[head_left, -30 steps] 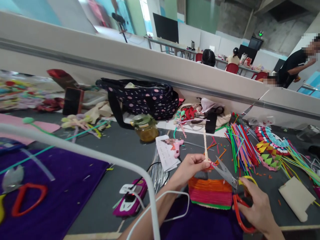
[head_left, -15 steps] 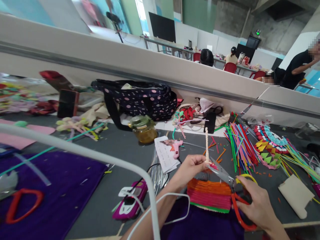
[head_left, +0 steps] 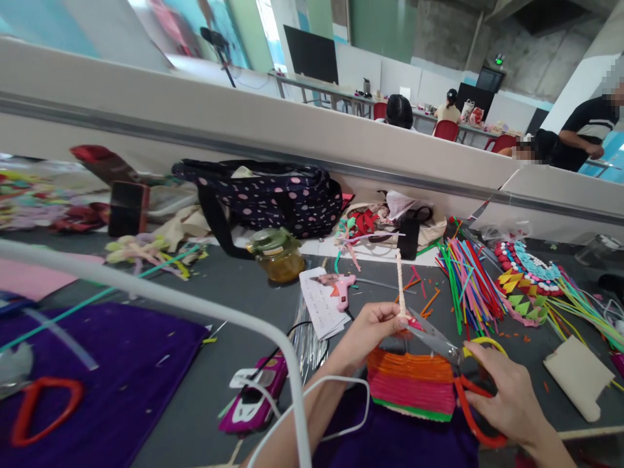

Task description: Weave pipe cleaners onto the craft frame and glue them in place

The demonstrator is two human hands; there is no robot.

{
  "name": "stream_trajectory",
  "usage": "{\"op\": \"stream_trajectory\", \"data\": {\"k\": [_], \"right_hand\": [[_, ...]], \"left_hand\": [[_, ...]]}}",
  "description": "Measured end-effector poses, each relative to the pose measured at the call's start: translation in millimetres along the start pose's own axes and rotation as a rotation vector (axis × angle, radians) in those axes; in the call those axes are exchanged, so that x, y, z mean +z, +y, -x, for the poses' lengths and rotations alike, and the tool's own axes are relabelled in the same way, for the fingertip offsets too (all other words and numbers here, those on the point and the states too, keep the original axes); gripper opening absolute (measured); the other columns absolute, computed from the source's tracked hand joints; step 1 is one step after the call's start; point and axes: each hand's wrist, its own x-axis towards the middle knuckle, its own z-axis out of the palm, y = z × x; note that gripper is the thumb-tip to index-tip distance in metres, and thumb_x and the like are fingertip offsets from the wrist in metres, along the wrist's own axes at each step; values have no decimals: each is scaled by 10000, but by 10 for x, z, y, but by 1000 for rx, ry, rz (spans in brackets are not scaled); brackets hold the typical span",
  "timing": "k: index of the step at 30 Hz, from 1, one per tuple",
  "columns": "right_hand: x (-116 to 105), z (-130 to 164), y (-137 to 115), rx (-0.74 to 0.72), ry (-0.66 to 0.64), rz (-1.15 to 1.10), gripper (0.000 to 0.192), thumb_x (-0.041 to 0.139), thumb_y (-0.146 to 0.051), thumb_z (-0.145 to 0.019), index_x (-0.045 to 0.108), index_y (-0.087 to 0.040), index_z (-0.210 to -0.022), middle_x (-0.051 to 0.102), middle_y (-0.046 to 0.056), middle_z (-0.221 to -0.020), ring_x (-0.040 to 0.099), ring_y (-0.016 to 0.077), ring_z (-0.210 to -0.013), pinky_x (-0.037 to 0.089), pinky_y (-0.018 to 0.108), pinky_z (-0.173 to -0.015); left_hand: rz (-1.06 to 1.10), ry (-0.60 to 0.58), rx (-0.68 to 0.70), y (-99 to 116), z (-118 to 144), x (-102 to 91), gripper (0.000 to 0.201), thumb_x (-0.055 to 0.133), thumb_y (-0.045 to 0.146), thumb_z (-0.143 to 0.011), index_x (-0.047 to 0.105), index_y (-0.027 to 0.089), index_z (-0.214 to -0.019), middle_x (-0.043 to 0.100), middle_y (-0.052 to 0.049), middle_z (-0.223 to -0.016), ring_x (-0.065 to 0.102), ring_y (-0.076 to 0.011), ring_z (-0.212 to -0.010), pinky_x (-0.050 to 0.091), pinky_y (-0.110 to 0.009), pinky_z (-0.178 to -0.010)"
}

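Observation:
My left hand (head_left: 377,328) pinches the lower end of a thin, cream, ridged stick (head_left: 400,279) that stands nearly upright. A small pink-red piece (head_left: 415,323) shows by its fingertips. Scissors (head_left: 439,342) with one yellow and one red handle are in my right hand (head_left: 507,393), thumb and fingers at the loops. Their blades point left, their tips close to the pink-red piece; whether they touch it I cannot tell. Just below lies a panel of orange, pink and green strips (head_left: 412,383), resting over dark purple cloth (head_left: 400,442).
A white curved tube (head_left: 209,305) crosses the near left. Behind my hands are a pink glue gun (head_left: 345,290), a jar (head_left: 277,253) and a polka-dot bag (head_left: 287,195). Coloured sticks (head_left: 472,286) lie at right, by a beige piece (head_left: 578,377). Another red handle (head_left: 46,409) is at far left.
My right hand and the scissors have shifted slightly right and down. The left hand keeps its pinch on the stick. In the background, a person in a dark shirt has lowered an arm.

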Motion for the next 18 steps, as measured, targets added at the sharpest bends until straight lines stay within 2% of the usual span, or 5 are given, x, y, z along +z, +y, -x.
{"op": "stream_trajectory", "data": {"k": [8, 18], "right_hand": [[-12, -43, -2, -55, 12, -36, 616, 617, -451, -799, 423, -195, -1324, 650, 119, -1065, 640, 247, -952, 522, 332, -794], [-61, -71, 49, -15, -61, -28, 645, 646, -436, -774, 403, -232, -1336, 624, 110, -1135, 613, 264, -1023, 507, 360, -847]], "left_hand": [[80, 1, -40, -59, -37, 38, 225, 789, 313, -604, 662, 130, -636, 663, -27, -638, 599, -138, -584, 502, -263, -623], [106, -8, -44, -15, -19, 62, 244, 792, 322, -597, 643, 128, -605, 667, -36, -640, 598, -135, -584, 494, -243, -602]]}}
